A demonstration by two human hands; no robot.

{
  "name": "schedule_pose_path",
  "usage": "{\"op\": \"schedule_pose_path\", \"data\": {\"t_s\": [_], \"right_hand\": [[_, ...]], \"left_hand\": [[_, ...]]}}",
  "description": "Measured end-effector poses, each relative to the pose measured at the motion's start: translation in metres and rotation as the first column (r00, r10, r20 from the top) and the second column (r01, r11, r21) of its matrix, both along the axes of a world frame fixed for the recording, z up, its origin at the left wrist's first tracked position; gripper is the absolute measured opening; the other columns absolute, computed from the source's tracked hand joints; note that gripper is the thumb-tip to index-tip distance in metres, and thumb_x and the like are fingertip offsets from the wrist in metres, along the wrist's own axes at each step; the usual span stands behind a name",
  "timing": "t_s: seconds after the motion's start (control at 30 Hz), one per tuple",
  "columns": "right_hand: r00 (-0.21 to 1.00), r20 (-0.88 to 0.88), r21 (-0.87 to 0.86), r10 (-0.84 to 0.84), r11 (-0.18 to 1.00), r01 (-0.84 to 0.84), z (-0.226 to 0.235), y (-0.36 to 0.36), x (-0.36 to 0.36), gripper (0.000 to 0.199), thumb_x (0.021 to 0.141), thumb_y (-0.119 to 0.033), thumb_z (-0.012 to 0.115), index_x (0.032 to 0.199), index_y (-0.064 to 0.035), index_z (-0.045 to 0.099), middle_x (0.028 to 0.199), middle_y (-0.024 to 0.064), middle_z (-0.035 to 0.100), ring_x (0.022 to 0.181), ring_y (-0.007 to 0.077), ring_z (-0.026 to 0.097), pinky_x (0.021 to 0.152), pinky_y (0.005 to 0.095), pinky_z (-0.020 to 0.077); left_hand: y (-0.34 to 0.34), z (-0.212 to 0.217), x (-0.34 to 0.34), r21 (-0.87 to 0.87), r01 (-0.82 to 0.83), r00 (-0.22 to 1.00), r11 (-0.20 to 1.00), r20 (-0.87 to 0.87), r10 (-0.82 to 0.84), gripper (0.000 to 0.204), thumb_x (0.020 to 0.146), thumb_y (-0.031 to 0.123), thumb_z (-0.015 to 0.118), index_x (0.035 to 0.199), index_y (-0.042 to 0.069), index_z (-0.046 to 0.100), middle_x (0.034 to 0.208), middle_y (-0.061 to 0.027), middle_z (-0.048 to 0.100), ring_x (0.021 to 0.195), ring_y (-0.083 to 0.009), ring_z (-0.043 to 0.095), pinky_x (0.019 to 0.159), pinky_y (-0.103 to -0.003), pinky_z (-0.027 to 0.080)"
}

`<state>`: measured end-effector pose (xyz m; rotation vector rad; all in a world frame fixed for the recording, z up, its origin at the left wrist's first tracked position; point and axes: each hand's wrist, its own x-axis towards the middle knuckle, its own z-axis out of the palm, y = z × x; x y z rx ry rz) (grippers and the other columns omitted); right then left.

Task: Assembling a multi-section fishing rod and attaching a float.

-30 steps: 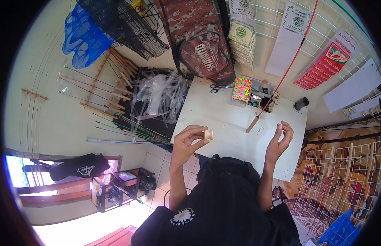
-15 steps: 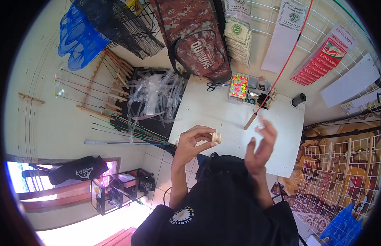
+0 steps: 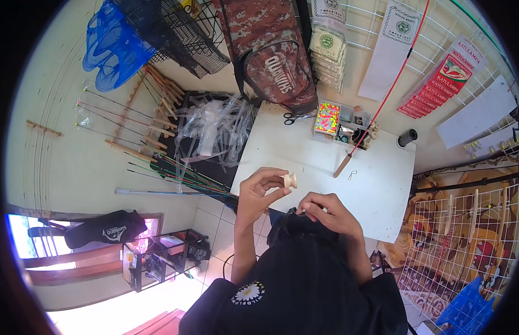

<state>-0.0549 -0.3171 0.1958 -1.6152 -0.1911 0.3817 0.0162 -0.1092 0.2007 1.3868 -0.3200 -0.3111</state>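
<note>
Between the thumb and fingers of my left hand, a small pale wooden spool with a narrow waist is held up over the front of the white table. My right hand is close to my dark top, to the right of the spool and apart from it. Its fingers are curled in with the thumb against them; whatever they may pinch is too small to make out. Beyond it lies a wooden handle with a thin red rod rising from it. Beside the handle is a small loop of line.
Scissors and a box of bright beads or floats stand at the table's back, with a dark cylinder farther right. Thin rods and clear plastic bags crowd the left. A camouflage bag hangs behind.
My right hand has come down and left from above the table's right side to near my chest, its fingers now curled. My left hand still holds the spool, turned slightly.
</note>
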Motion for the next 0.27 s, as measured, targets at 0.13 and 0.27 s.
{"op": "schedule_pose_path", "data": {"t_s": [0.13, 0.27], "right_hand": [[0.999, -0.05, 0.426, -0.019, 0.904, 0.038, -0.005, -0.015, -0.009, 0.025, 0.101, -0.023, 0.053, 0.093, -0.0015, 0.063, 0.065, -0.0008, 0.053, 0.059, 0.0083, 0.045, 0.06, 0.024, 0.0384], [0.86, -0.154, 0.691, -0.486, 0.569, 0.445, -0.014, -0.018, 0.005, 0.031, 0.097, -0.032, 0.059, 0.105, -0.002, 0.055, 0.057, -0.0027, 0.038, 0.056, 0.0111, 0.036, 0.056, 0.029, 0.0304]], "left_hand": [[0.0, -0.001, -0.001, 0.044, 0.03, 0.999, 0.999, 0.022, -0.031, 0.039, 0.074, -0.013, 0.074, 0.111, -0.005, 0.066, 0.106, -0.0103, 0.061, 0.094, -0.0182, 0.066, 0.086, -0.029, 0.055], [0.006, -0.001, -0.002, 0.05, 0.116, 0.993, 0.992, -0.024, -0.115, 0.044, 0.074, -0.014, 0.073, 0.116, -0.007, 0.064, 0.113, -0.0141, 0.062, 0.101, -0.0209, 0.066, 0.089, -0.031, 0.055]]}}
